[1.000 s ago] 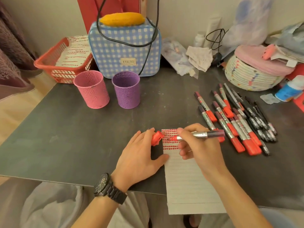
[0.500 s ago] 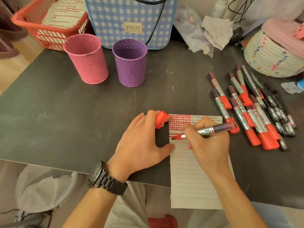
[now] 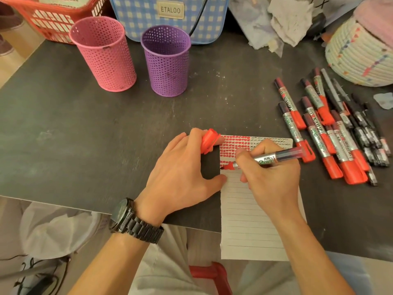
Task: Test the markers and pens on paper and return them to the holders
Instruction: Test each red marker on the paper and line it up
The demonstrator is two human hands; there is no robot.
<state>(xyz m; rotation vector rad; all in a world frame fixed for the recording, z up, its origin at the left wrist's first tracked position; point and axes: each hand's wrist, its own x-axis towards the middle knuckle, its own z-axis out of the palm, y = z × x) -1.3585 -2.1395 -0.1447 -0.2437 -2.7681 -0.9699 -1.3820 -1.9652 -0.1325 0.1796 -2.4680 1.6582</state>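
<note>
From the head view, the paper (image 3: pixel 251 220) lies at the near edge of the table (image 3: pixel 85 135), and its bottom part hangs over that edge. The top of the paper is full of little red marks, with small dark marks beside them on the right.

The right hand (image 3: pixel 270 173) holds a marker (image 3: pixel 274 159). Its fingers are curled tight around the silver body and pinch it near the front. The red tip touches the paper at its left edge, just under the red marks. The back end of the marker points to the right.

The left hand (image 3: pixel 180 173) rests on the table just left of the paper. Its thumb presses on the paper's left edge. Its fingers are bent and pinch a red cap (image 3: pixel 209 140) at the paper's top left corner. There is a black watch (image 3: pixel 131 220) on that wrist.

The other markers (image 3: pixel 325 128) lie in a bunch near the right edge, and black pens (image 3: pixel 361 128) lie just beside them on the right.

The pink holder (image 3: pixel 104 54) and the purple holder (image 3: pixel 167 60) stand upright side by side near the far edge. Behind them are a red basket (image 3: pixel 53 18) and a blue checked bag (image 3: pixel 170 15). A round basket (image 3: pixel 357 56) sits at the far right corner.
</note>
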